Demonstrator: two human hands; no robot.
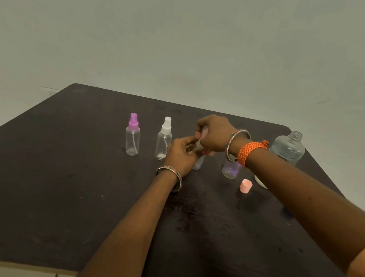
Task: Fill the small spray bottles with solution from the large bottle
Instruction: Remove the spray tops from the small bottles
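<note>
On our dark table [47, 188] stand a purple-topped bottle [133, 135] and a white-topped bottle [164, 139], left of middle. A pink cap [245, 186] lies at the right, near a small open bottle [231, 169]. The big bottle [288, 147] stands open at the far right. Our hands meet in the middle over a third small bottle [198, 162], mostly hidden. Our left hand [181, 154] curls round it. Our right hand [213, 132] pinches something at its top; we cannot tell what. Both arms reach forward.

Bare arms, beaded bangles [169, 169] (both wrists), orange braided band [250, 151] on R
</note>
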